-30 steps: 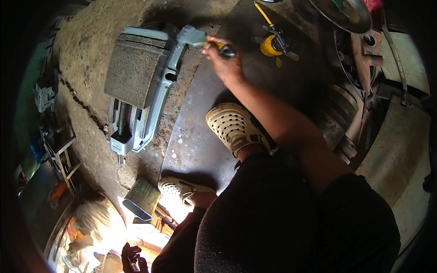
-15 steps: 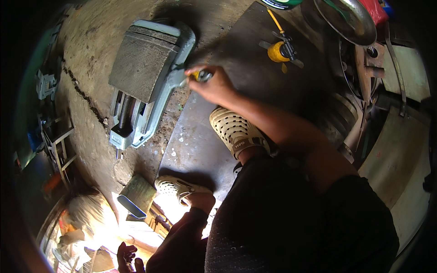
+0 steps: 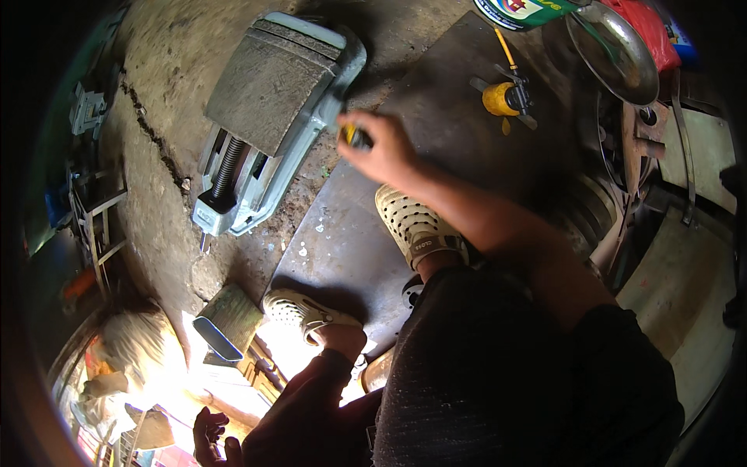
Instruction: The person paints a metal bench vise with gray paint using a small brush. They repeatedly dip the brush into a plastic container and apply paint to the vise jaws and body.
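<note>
My right hand [image 3: 383, 148] is closed around a small yellow-and-black tool [image 3: 358, 137], whose exact kind the fingers hide. It hovers just right of a large grey-blue machine vise [image 3: 323, 117] on the floor. The vise's screw [image 3: 229, 170] is exposed, and a grey metal plate [image 3: 264, 86] covers its far part. My left hand [image 3: 212, 437], in shadow at the lower left, has its fingers loosely bent and apart, with nothing visible in them.
My clogs [image 3: 408, 222] rest on a dark metal sheet [image 3: 327, 226]. On it lies a yellow-and-black tool with a long handle [image 3: 502, 97]. A green bucket [image 3: 521, 12], a round metal lid [image 3: 615, 54], a rectangular tube [image 3: 229, 323] and a metal frame [image 3: 101, 222] stand around.
My right hand with the yellow-and-black tool has drawn slightly away from the vise's side. The whole view has shifted a little, showing more of the green bucket.
</note>
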The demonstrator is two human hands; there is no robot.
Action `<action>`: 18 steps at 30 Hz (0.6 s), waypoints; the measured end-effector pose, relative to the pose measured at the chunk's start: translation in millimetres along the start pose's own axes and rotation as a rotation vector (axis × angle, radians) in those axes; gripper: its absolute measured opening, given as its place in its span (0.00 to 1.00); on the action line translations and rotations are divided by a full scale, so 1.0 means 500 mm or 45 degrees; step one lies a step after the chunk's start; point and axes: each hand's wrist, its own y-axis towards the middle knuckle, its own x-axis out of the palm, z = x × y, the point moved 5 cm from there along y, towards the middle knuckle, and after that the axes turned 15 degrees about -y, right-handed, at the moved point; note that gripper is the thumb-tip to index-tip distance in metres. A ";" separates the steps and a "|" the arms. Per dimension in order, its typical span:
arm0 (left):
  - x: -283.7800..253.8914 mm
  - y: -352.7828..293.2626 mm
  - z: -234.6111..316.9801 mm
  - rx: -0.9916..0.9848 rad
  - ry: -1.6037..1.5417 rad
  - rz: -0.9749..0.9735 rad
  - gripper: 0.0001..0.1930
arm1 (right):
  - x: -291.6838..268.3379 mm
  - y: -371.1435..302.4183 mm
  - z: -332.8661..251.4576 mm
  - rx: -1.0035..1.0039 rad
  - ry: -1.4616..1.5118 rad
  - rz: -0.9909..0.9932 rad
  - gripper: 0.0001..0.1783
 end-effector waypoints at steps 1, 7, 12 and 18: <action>0.000 -0.001 -0.002 0.013 -0.010 -0.009 0.26 | 0.024 -0.024 -0.015 0.049 0.033 -0.158 0.08; 0.000 -0.011 -0.002 -0.015 0.010 0.030 0.27 | 0.033 -0.051 -0.030 0.041 0.190 -0.244 0.09; -0.005 -0.013 -0.003 -0.045 0.005 0.052 0.27 | -0.057 0.036 0.037 0.071 -0.031 0.101 0.11; -0.020 0.004 -0.028 -0.031 -0.139 0.076 0.29 | -0.067 0.025 0.038 0.038 -0.078 0.229 0.10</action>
